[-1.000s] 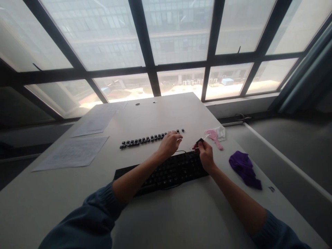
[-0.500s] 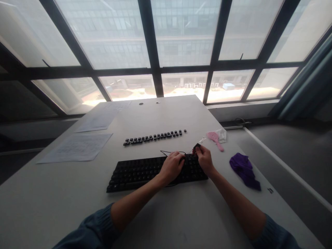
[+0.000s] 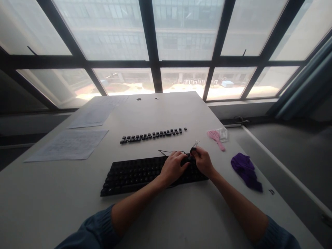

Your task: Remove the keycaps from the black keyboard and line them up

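Observation:
A black keyboard [image 3: 137, 173] lies at a slight slant on the white table, its cable behind it. My left hand [image 3: 173, 166] rests on the keyboard's right part, fingers bent and thumb apart from them, with nothing visible in its grip. Just to its right, my right hand [image 3: 203, 160] pinches a small black tool [image 3: 193, 149] with thin wire prongs [image 3: 196, 143] sticking up. The tool is over the keyboard's upper right area; its contact with the keys is too small to tell. Behind the keyboard, several loose black keycaps [image 3: 153, 135] stand in rows.
A pink hairbrush [image 3: 214, 135] lies on a clear packet [image 3: 223, 134] at the right, with a purple cloth [image 3: 245, 171] nearer me. Small dark pieces [image 3: 271, 192] sit by the table's right edge. Printed papers [image 3: 67, 145] lie at the left.
My right hand has shifted slightly left with the tool, whose prongs have tilted more upright. My left thumb has moved away from the fingers. The view has shifted a little.

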`<state>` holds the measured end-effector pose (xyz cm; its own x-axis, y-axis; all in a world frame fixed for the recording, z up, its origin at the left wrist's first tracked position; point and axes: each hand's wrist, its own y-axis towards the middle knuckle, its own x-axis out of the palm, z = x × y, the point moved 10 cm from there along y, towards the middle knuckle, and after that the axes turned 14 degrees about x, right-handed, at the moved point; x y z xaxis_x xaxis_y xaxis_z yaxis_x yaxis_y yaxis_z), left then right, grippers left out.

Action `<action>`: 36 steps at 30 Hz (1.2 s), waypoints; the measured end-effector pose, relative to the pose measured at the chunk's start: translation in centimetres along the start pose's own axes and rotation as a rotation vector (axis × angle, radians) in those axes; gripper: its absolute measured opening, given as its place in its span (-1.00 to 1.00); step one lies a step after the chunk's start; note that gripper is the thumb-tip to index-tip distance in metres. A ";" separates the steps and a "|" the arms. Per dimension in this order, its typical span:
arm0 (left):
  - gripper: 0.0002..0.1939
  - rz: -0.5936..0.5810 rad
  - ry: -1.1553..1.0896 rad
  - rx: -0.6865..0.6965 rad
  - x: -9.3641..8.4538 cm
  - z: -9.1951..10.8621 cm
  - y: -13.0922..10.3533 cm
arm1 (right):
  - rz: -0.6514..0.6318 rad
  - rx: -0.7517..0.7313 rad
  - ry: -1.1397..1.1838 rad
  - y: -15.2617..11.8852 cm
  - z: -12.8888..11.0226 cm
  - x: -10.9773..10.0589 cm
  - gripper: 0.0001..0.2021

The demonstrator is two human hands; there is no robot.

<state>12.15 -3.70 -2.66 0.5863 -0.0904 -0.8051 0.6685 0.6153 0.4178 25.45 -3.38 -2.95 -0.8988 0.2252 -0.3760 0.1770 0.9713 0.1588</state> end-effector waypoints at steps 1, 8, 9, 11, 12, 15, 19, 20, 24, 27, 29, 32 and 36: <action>-0.76 0.001 -0.002 -0.001 0.0 0.0 0.0 | -0.003 -0.002 -0.010 0.0 0.0 0.1 -0.75; -0.77 -0.013 -0.009 -0.002 0.0 0.2 0.0 | -0.030 -0.021 -0.063 0.2 0.1 0.5 -0.78; -0.77 -0.014 -0.007 -0.005 0.0 0.2 0.0 | -0.039 -0.018 -0.066 0.3 0.2 0.6 -0.78; -0.77 -0.014 -0.005 -0.015 0.0 0.1 -0.1 | -0.053 -0.012 -0.071 0.4 0.2 0.8 -0.77; -0.77 -0.013 -0.004 -0.018 0.0 0.1 -0.1 | -0.061 -0.011 -0.075 0.4 0.2 0.9 -0.77; -0.77 -0.016 -0.005 -0.017 0.0 0.2 -0.1 | -0.092 -0.007 -0.092 0.5 0.1 1.1 -0.76; -0.77 -0.016 -0.004 -0.010 -0.1 0.3 -0.1 | -0.136 -0.029 -0.117 0.2 -0.4 1.5 -0.76; -0.77 -0.016 -0.005 -0.009 -0.1 0.3 -0.1 | -0.143 -0.045 -0.125 0.1 -0.6 1.6 -0.76; -0.78 -0.010 -0.020 -0.005 -0.1 0.2 -0.1 | -0.096 -0.111 -0.135 -0.6 -1.3 1.3 -0.75; -0.79 -0.033 -0.023 -0.015 0.0 0.0 0.3 | -0.073 -0.129 -0.137 -0.9 -1.5 1.1 -0.77; -0.85 -0.067 -0.017 -0.033 0.3 -0.2 0.8 | -0.082 -0.131 -0.141 -0.9 -1.6 1.1 -0.79; -0.94 -0.095 0.000 -0.065 0.7 -0.5 1.5 | -0.100 -0.132 -0.142 -0.9 -1.6 1.3 -0.85; -0.92 -0.064 0.039 -0.081 1.0 -0.6 1.9 | -0.072 -0.143 -0.140 -0.9 -1.5 1.1 -0.87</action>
<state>13.70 -2.12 -2.90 0.5241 -0.1024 -0.8455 0.6640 0.6708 0.3303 23.69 -4.10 -2.15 -0.8408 0.1742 -0.5126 0.0471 0.9668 0.2513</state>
